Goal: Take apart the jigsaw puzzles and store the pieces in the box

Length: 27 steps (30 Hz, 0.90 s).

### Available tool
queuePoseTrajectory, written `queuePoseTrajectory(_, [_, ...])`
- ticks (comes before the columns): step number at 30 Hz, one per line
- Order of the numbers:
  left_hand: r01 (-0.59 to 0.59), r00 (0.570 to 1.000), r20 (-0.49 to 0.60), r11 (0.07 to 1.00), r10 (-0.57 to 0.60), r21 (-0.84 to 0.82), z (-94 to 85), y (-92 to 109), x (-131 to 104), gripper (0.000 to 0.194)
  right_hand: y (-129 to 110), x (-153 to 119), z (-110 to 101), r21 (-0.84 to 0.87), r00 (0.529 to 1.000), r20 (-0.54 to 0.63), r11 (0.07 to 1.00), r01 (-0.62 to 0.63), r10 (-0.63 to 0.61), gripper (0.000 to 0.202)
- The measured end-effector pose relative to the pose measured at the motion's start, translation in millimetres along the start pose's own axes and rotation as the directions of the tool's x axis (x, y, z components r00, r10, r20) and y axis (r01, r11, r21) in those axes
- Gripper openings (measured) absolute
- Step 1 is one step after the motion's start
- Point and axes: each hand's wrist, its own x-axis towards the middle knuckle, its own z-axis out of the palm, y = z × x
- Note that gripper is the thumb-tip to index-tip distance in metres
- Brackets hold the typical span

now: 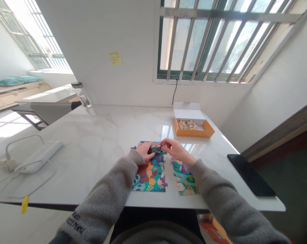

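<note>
The left hand (145, 150) is curling around the near-left side of a stack of jigsaw pieces (157, 147), holding it over the upper part of the left puzzle section (150, 173). The right hand (177, 150) is bringing its thumb and fingers narrowly together at the stack's right end; whether it is gripping a single piece, I cannot tell. The right puzzle section (185, 179) is lying apart from the left one, partly under the right forearm, and both are resting on the white marble-patterned table (112, 135). Beyond the right hand, an orange box (194, 132) is standing with its white lid open, holding more jigsaw pieces. A black flat device (251, 174) is lying at the table's right edge, while a clear bottle (83, 96) is standing near the far-left corner and a white power strip (41, 157) is lying on the left
</note>
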Motion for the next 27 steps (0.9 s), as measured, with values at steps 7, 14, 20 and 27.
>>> queuePoseTrajectory(7, [-0.035,0.999,0.010,0.998,0.036,-0.053,-1.5,-3.9,-0.2,0.040,-7.3,-4.3,13.6,-0.070,0.995,-0.010,0.992,0.103,-0.104,0.016])
queuePoseTrajectory(14, [-0.110,0.994,-0.031,0.979,0.106,-0.173,4.1,-4.9,2.2,0.028,7.7,-3.9,12.7,-0.126,0.995,0.032,0.987,0.096,-0.092,0.035])
queuePoseTrajectory(20, [0.048,0.980,-0.187,0.992,-0.070,-0.118,-18.0,-45.6,-1.0,0.043,9.5,-7.2,4.5,-0.039,0.999,-0.041,0.999,-0.031,0.029,0.018])
queuePoseTrajectory(27, [0.081,0.994,-0.073,0.994,-0.076,0.072,-14.2,-63.2,-4.4,0.059,-1.9,-14.1,11.9,0.065,1.000,0.025,0.998,0.005,-0.007,0.018])
